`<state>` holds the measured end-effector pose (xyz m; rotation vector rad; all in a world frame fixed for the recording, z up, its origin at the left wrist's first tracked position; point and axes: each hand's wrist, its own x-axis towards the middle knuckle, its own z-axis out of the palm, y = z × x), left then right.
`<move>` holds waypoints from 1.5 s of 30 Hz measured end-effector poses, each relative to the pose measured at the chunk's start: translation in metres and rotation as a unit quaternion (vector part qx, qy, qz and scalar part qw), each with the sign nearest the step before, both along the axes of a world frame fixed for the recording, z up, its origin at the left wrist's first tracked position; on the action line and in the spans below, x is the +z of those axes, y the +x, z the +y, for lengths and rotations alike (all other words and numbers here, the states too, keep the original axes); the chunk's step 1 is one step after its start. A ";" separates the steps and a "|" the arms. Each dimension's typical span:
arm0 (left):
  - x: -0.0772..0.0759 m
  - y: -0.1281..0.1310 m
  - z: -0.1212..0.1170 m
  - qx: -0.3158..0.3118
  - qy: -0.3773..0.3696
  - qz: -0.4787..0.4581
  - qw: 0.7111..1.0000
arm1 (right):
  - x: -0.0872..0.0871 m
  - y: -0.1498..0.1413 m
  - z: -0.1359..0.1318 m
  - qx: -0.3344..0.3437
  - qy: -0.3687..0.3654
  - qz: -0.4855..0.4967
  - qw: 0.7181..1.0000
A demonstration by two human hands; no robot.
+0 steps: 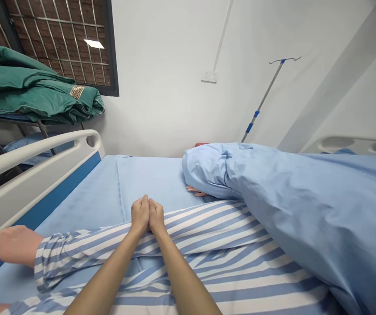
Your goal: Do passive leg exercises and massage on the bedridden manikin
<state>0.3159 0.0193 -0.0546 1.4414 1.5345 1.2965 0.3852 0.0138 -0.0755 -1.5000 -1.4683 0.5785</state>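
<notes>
My left hand [140, 214] and my right hand [157, 216] lie side by side, touching, on a blue-and-white striped trouser leg [207, 227] of a figure lying on the bed. Both hands have their fingers curled down over the far side of the leg, closed on the cloth. A bare foot [15, 245] sticks out of the other striped leg at the left. A light blue quilt [289, 197] is bunched over the figure to the right. Fingers of another hand [196, 191] peek out from under its edge.
The bed has a light blue sheet [142, 179] and a white and blue side rail [33, 175] on the left. Folded green blankets [37, 92] sit on a rack behind it. An IV pole [263, 98] stands by the white wall.
</notes>
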 end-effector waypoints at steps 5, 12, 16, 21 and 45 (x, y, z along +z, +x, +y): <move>-0.017 0.007 -0.004 0.012 0.023 0.084 0.996 | 0.010 0.005 0.004 0.000 -0.002 0.000 1.000; -0.019 0.005 -0.006 -0.006 0.017 0.145 0.989 | 0.019 0.028 0.000 0.006 0.035 -0.085 0.996; -0.010 0.014 -0.001 -0.003 0.014 0.157 0.988 | 0.008 0.038 -0.002 -0.017 0.045 -0.052 0.998; 0.001 0.040 0.007 0.001 0.009 0.038 0.999 | 0.005 0.044 0.003 0.002 0.055 0.106 0.993; 0.002 0.090 0.005 -0.027 0.018 0.089 0.996 | 0.016 0.103 -0.001 -0.029 0.065 0.097 0.993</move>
